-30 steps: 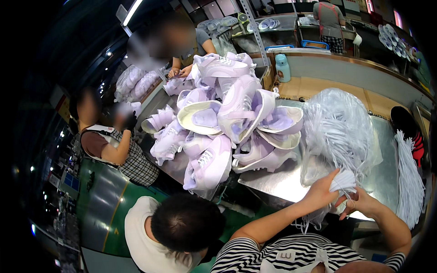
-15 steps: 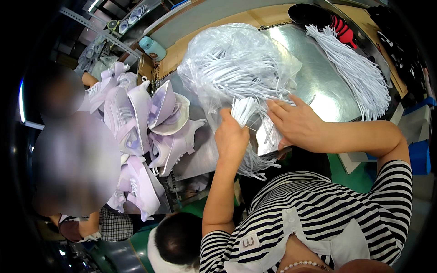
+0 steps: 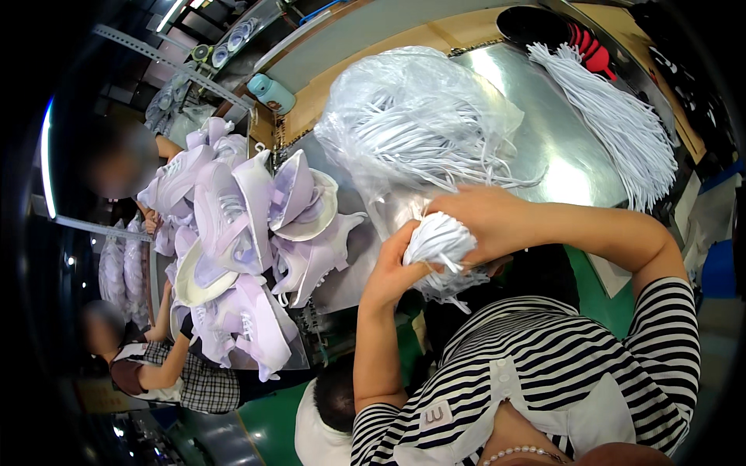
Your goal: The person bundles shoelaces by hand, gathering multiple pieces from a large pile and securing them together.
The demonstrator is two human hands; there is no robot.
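To do this well, grip the bundle of white laces (image 3: pixel 437 242) firmly so no strand slips. The left hand (image 3: pixel 398 268) cups it from the near left; the right hand (image 3: pixel 486 221) wraps over it (2 hands closed together). The bundle, soft and looped, sits near the metal table (image 3: pixel 559 147), below the clear bag of laces (image 3: pixel 412 116).

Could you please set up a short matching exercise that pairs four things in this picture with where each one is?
Things:
1. small white bundle of shoelaces
2. clear plastic bag stuffed with white laces
3. loose fan of white laces
4. heap of pale lilac sports shoes

Places:
a. spread on the shiny metal table, far right
b. piled left of the table
c. between the left hand and right hand
d. on the table just beyond the hands

Pairs: 1-c, 2-d, 3-a, 4-b
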